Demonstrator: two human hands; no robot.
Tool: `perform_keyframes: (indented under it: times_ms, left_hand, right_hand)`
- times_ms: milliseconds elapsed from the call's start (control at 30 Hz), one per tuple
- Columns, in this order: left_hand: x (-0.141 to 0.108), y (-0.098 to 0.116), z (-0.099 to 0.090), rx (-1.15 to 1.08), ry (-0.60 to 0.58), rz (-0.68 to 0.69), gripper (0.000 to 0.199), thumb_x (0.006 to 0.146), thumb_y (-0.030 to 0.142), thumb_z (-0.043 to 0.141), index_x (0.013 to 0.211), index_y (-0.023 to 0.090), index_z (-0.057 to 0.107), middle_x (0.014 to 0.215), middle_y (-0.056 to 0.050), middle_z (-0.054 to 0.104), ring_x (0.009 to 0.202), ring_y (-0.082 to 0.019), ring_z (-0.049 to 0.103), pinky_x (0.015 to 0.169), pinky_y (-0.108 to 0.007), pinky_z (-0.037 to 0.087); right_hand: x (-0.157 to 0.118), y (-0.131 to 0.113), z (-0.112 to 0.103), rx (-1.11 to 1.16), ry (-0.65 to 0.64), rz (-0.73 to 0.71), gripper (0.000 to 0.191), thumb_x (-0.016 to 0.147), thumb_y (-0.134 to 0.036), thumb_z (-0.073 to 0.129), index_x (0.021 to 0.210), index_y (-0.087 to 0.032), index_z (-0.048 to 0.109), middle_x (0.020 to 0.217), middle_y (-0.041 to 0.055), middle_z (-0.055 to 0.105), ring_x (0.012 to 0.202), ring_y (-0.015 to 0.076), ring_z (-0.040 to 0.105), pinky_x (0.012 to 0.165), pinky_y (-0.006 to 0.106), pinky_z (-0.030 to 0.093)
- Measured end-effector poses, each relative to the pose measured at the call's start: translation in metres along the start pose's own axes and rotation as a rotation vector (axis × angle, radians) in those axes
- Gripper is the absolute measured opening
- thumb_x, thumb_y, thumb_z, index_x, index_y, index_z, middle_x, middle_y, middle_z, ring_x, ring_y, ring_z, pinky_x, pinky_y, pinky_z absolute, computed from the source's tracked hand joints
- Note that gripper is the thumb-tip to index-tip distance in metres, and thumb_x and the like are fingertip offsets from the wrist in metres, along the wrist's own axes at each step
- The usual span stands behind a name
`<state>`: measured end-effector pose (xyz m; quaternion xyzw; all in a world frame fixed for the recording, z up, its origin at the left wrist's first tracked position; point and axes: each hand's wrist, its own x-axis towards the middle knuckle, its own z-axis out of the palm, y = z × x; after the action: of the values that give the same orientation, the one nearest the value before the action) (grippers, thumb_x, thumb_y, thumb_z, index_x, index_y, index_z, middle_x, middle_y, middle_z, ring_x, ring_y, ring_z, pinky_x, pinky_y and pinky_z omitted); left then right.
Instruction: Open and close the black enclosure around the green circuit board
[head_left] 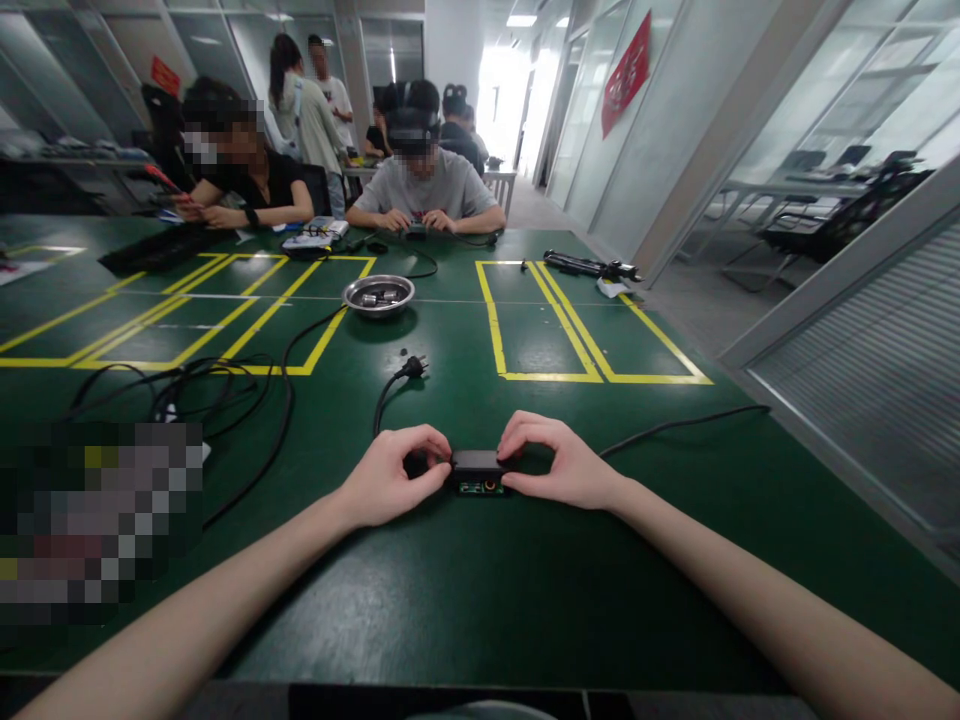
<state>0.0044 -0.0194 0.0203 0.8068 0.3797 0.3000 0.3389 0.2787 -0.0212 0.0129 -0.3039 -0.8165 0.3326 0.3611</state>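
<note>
Between my two hands is a black power adapter [478,462], low over the green table. Its near side is uncovered, and a green circuit board [480,488] with a ring-shaped coil shows there. My left hand [397,472] pinches the left end of the adapter with thumb and fingers. At the right end, my right hand [551,462] grips it the same way. A black cable with a plug [411,368] runs from near my left hand to the table beyond. Another black cable [675,422] leads off to the right behind my right hand.
A metal bowl [379,297] holding small metal parts stands ahead. Coiled black cables [202,390] lie at left, near a blurred-out area. Yellow tape [551,378] marks the green table [480,600]. A black tripod-like item [589,266] lies far right. Two people sit across the table.
</note>
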Motion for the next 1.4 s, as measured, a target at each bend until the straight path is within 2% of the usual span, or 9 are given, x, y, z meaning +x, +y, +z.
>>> perform_keyframes:
  times_ms: [133,233,533,733,933,1133,1267,1400]
  left_hand:
    - [-0.002,-0.002,0.001,0.097,-0.012,0.038,0.034,0.076,0.035,0.081,0.103,0.019,0.069,0.091,-0.002,0.073,0.079,-0.018,0.068,0.075,-0.03,0.054]
    - [-0.004,-0.004,0.002,0.15,-0.019,0.078,0.04,0.072,0.032,0.086,0.106,0.02,0.069,0.093,-0.001,0.072,0.082,-0.019,0.068,0.078,-0.031,0.054]
    - [-0.002,-0.008,0.002,0.237,-0.053,0.241,0.037,0.075,0.025,0.086,0.108,0.019,0.069,0.095,-0.003,0.075,0.086,-0.02,0.068,0.078,-0.031,0.052]
    - [-0.002,-0.009,0.006,0.269,-0.039,0.236,0.026,0.079,0.028,0.082,0.099,0.019,0.068,0.092,-0.003,0.075,0.084,-0.021,0.069,0.076,-0.033,0.051]
    - [-0.001,-0.001,0.005,0.309,-0.041,0.175,0.022,0.083,0.03,0.072,0.102,0.019,0.068,0.086,-0.002,0.072,0.079,-0.021,0.067,0.075,-0.033,0.052]
    - [0.002,-0.002,0.01,0.379,-0.066,0.196,0.027,0.084,0.032,0.073,0.109,0.021,0.067,0.097,-0.005,0.076,0.086,-0.022,0.069,0.081,-0.035,0.053]
    - [0.002,-0.007,0.013,0.475,-0.069,0.233,0.019,0.092,0.033,0.067,0.105,0.019,0.067,0.096,-0.006,0.077,0.085,-0.023,0.07,0.078,-0.035,0.051]
    - [0.002,-0.006,0.013,0.524,-0.076,0.249,0.015,0.092,0.032,0.066,0.099,0.019,0.066,0.09,-0.006,0.075,0.08,-0.023,0.069,0.072,-0.034,0.048]
  right_hand:
    - [-0.002,0.001,0.002,-0.072,-0.022,-0.099,0.015,0.082,-0.021,0.078,0.096,-0.02,0.071,0.105,0.0083,0.07,0.094,0.0205,0.07,0.086,0.037,0.057]
    - [-0.001,0.002,0.004,-0.08,-0.041,-0.135,0.023,0.081,-0.017,0.076,0.102,-0.021,0.07,0.112,0.0093,0.074,0.1,0.0217,0.071,0.092,0.038,0.057]
    - [-0.001,0.001,0.003,-0.122,-0.067,-0.129,0.028,0.08,-0.017,0.076,0.107,-0.021,0.07,0.102,0.0067,0.077,0.093,0.0211,0.07,0.086,0.037,0.057]
    - [-0.001,-0.003,0.003,-0.172,-0.087,-0.168,0.03,0.08,-0.014,0.074,0.109,-0.02,0.068,0.102,0.007,0.076,0.093,0.021,0.069,0.085,0.036,0.056]
    - [0.0,-0.002,0.007,-0.314,-0.174,-0.111,0.041,0.079,-0.014,0.073,0.119,-0.019,0.063,0.109,0.0097,0.073,0.099,0.0238,0.067,0.086,0.037,0.056]
    - [0.004,0.0,0.015,-0.478,-0.199,-0.193,0.035,0.091,-0.014,0.061,0.126,-0.014,0.061,0.106,0.0135,0.072,0.095,0.0251,0.066,0.084,0.04,0.056]
    - [0.004,-0.001,0.016,-0.504,-0.2,-0.188,0.031,0.096,-0.016,0.057,0.127,-0.015,0.061,0.107,0.0138,0.072,0.096,0.0255,0.066,0.085,0.04,0.055]
    - [0.004,-0.002,0.014,-0.502,-0.219,-0.173,0.029,0.097,-0.02,0.057,0.125,-0.015,0.063,0.106,0.0135,0.073,0.094,0.0253,0.066,0.084,0.04,0.054]
